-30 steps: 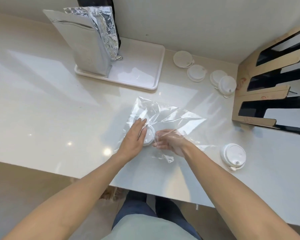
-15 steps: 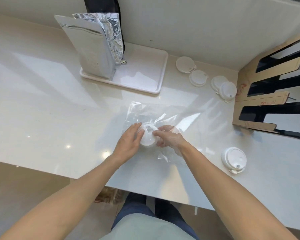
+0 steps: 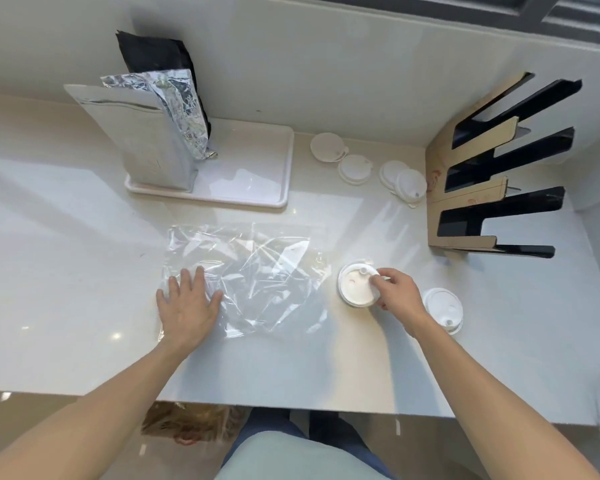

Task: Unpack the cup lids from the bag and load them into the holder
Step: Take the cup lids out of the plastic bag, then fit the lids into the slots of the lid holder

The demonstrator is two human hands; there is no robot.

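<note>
A clear plastic bag (image 3: 253,268) lies flat on the white counter. My left hand (image 3: 187,306) presses its left end with straight fingers. To the right of the bag, my right hand (image 3: 397,294) grips a white cup lid (image 3: 355,287) by its right edge, just above or on the counter. Another white lid (image 3: 442,308) lies right behind that hand. Several more lids (image 3: 355,168) sit in a row at the back. The cardboard holder (image 3: 465,188) with black slots stands at the right.
A white tray (image 3: 250,174) at the back carries a tall silver foil pouch (image 3: 146,140) and a black pouch behind it. The wall runs along the back. The counter's front edge is near my body.
My right hand has pulled the lid out of the bag and moved it right. My left hand shifted from the lid to the bag's left end and now lies flat on it.
</note>
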